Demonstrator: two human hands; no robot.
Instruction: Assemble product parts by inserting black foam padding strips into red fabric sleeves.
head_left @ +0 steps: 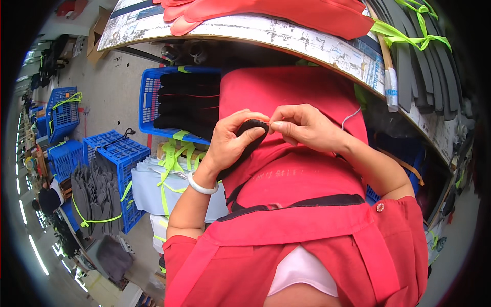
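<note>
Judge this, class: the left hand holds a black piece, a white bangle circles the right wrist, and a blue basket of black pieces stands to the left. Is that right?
Not quite: the head view shows the white bangle circling the left wrist, not the right. The left hand does hold a black piece, and a blue basket of black pieces stands to the left.
</note>
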